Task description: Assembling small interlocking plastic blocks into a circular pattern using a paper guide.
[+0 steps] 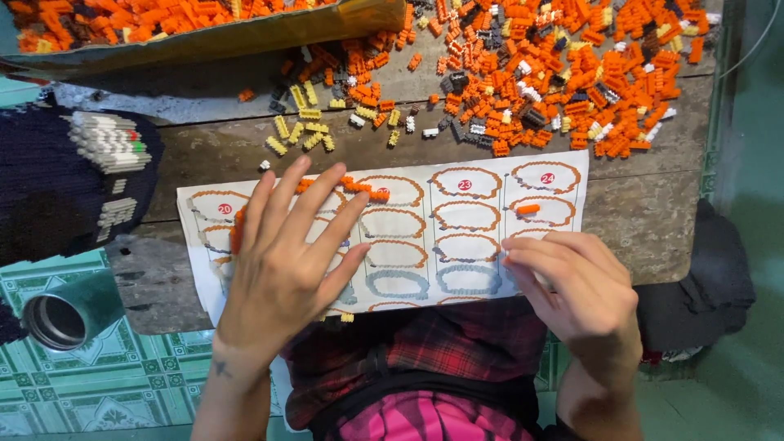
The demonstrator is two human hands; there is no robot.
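Left hand flat, fingers splayed, on sheet.

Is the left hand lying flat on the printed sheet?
Yes, the left hand rests palm-down with fingers spread on the sheet.

White sorting sheet flat on table

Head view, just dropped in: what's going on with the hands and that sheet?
A person sits at a wooden table with a printed sheet of ring-shaped diagrams. The left hand lies flat, fingers spread, on the sheet's left part, near a few orange bricks. The right hand is curled on the sheet's right edge; whether it holds a brick is unclear. One orange brick lies on the sheet. A brick pile, mostly orange, lies beyond.
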